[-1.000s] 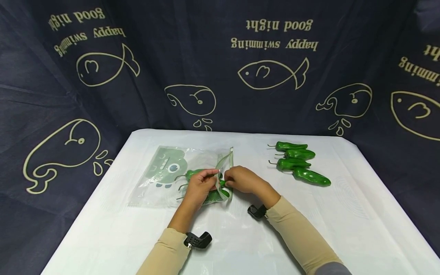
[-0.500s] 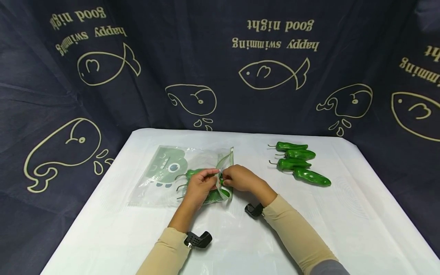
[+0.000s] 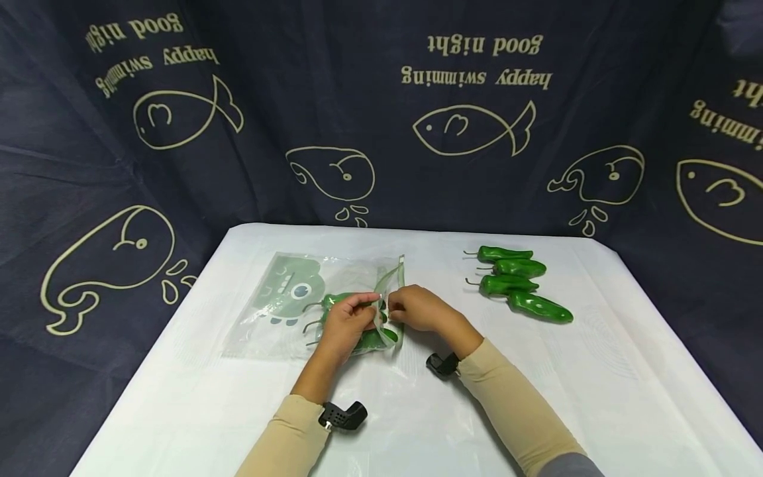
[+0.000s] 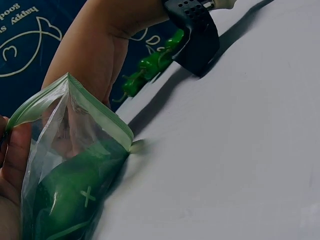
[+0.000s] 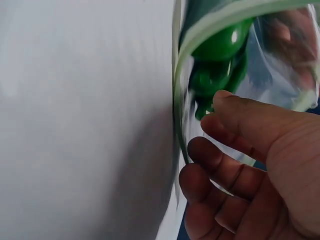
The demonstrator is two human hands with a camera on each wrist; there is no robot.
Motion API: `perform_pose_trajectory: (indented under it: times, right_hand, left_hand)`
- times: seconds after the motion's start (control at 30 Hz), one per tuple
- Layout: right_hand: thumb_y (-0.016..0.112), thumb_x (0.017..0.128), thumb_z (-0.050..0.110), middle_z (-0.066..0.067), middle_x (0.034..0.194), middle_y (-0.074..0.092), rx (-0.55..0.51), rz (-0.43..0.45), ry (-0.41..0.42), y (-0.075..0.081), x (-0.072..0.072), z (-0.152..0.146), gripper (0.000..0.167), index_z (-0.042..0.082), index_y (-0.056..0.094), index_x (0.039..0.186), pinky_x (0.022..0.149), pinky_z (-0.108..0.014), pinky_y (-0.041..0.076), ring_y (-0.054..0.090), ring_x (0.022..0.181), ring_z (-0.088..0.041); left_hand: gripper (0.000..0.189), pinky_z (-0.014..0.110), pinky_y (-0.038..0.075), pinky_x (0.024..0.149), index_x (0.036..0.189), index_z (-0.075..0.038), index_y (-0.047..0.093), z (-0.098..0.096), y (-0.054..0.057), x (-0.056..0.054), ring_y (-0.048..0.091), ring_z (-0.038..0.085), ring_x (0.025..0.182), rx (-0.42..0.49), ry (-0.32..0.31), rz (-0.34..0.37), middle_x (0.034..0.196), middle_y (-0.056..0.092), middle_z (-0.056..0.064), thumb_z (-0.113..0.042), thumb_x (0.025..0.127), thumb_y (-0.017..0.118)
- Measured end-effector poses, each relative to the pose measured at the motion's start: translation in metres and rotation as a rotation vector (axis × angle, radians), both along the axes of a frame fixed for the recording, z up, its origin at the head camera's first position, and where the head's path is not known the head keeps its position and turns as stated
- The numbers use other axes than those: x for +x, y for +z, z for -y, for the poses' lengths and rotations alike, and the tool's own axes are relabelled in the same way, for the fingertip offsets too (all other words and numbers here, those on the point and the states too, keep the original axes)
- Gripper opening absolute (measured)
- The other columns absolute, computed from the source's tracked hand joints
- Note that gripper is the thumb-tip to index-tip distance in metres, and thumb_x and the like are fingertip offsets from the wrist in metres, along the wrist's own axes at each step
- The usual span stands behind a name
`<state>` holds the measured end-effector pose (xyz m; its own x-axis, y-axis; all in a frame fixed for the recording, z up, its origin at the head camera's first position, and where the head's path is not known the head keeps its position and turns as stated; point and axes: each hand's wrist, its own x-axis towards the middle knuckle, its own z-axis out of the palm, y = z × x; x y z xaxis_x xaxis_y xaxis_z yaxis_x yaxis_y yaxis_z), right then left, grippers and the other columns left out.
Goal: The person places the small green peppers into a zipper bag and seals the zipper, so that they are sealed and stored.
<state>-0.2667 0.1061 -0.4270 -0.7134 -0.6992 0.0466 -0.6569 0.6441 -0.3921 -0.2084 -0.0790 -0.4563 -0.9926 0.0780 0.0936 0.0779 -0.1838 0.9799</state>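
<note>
A clear zip bag (image 3: pixel 247 341) with a green monster print lies flat, its mouth facing right. Several green peppers (image 3: pixel 371 340) are inside, stems pointing left. My left hand (image 3: pixel 344 329) pinches the near layer of the bag's mouth and lifts it; in the left wrist view the green zip edge (image 4: pixel 102 117) stands up in a peak. At the opening is my right hand (image 3: pixel 420 309), its fingers loosely bent. In the right wrist view its thumb and forefinger sit just beside the tip of a green pepper (image 5: pixel 212 77), apparently not gripping it.
Several more green peppers (image 3: pixel 505 285) lie in a loose stack on the right of the white-covered table (image 3: pixel 596 397). A dark curtain (image 3: pixel 381 112) with fish and whale drawings hangs behind. Each wrist wears a black camera (image 3: pixel 344 416).
My right hand went left into the bag's mouth, pushing a pepper slightly deeper, then drew back a little to the right, off its tip. The left hand holds the bag in the same place.
</note>
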Motion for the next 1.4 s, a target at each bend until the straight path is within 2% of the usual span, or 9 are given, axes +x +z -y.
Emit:
perform_pose_trajectory:
  times: [0.23,0.4,0.6,0.83,0.97,1.17,1.27,1.4]
  right_hand:
    - [0.069,0.093,0.011,0.005,0.083,0.062,-0.079,-0.052,-0.002,0.002,-0.001,-0.028,0.005,0.01,0.068,0.088,0.071,-0.034,0.047,0.056,0.077,-0.014]
    - [0.069,0.094,0.011,0.0,0.091,0.065,-0.126,-0.052,-0.035,0.008,0.001,-0.051,0.006,0.005,0.069,0.096,0.074,-0.036,0.051,0.061,0.084,-0.017]
    - [0.068,0.094,0.01,-0.007,0.104,0.067,-0.147,0.007,-0.095,0.018,0.003,-0.076,0.016,0.002,0.069,0.109,0.077,-0.037,0.052,0.062,0.089,-0.019]
    - [0.068,0.094,0.011,-0.009,0.104,0.068,-0.181,-0.041,-0.137,0.022,0.006,-0.105,0.017,0.002,0.069,0.109,0.079,-0.042,0.052,0.063,0.092,-0.023]
    - [0.069,0.094,0.011,-0.011,0.108,0.067,-0.19,-0.07,-0.198,0.023,0.009,-0.128,0.019,0.002,0.069,0.11,0.08,-0.045,0.052,0.063,0.095,-0.028]
    - [0.07,0.094,0.014,-0.008,0.105,0.066,-0.164,-0.076,-0.306,0.026,0.014,-0.165,0.019,0.004,0.069,0.111,0.08,-0.046,0.049,0.06,0.093,-0.026]
    - [0.07,0.093,0.014,-0.006,0.101,0.065,-0.132,-0.082,-0.338,0.027,0.016,-0.184,0.019,0.005,0.07,0.11,0.079,-0.046,0.049,0.058,0.091,-0.025]
    - [0.07,0.093,0.011,-0.01,0.103,0.065,-0.101,-0.093,-0.37,0.027,0.02,-0.206,0.02,0.002,0.069,0.111,0.081,-0.05,0.049,0.061,0.094,-0.029]
  left_hand:
    - [0.029,0.025,0.058,0.068,0.12,0.017,0.06,0.0,0.0,0.001,0.064,0.01,0.076,0.002,0.0,0.003,0.084,0.064,0.007,0.007,0.092,0.058]
    - [0.029,0.024,0.057,0.067,0.119,0.016,0.061,0.0,0.001,0.002,0.062,0.009,0.074,-0.025,0.006,-0.007,0.081,0.062,0.005,0.006,0.093,0.058]
    - [0.028,0.025,0.057,0.067,0.118,0.013,0.063,0.0,0.003,0.0,0.06,0.01,0.073,-0.044,0.022,0.003,0.082,0.061,0.005,0.005,0.092,0.061]
    - [0.029,0.026,0.058,0.068,0.119,0.014,0.063,-0.001,0.001,0.0,0.062,0.012,0.076,-0.048,0.022,0.01,0.087,0.064,0.009,0.005,0.092,0.062]
    - [0.028,0.026,0.058,0.069,0.118,0.012,0.064,-0.001,0.001,0.0,0.063,0.013,0.077,-0.059,0.021,0.008,0.091,0.065,0.013,0.003,0.092,0.062]
    - [0.028,0.026,0.058,0.069,0.118,0.013,0.063,-0.001,0.002,0.001,0.062,0.013,0.076,-0.071,0.02,0.007,0.084,0.063,0.007,0.003,0.092,0.062]
    - [0.028,0.026,0.058,0.069,0.118,0.013,0.063,-0.001,0.002,0.001,0.062,0.012,0.076,-0.07,0.025,0.007,0.084,0.063,0.005,0.003,0.092,0.062]
    - [0.028,0.026,0.058,0.068,0.118,0.012,0.064,0.0,0.002,0.001,0.06,0.012,0.075,-0.074,0.026,0.008,0.085,0.063,0.006,0.003,0.092,0.062]
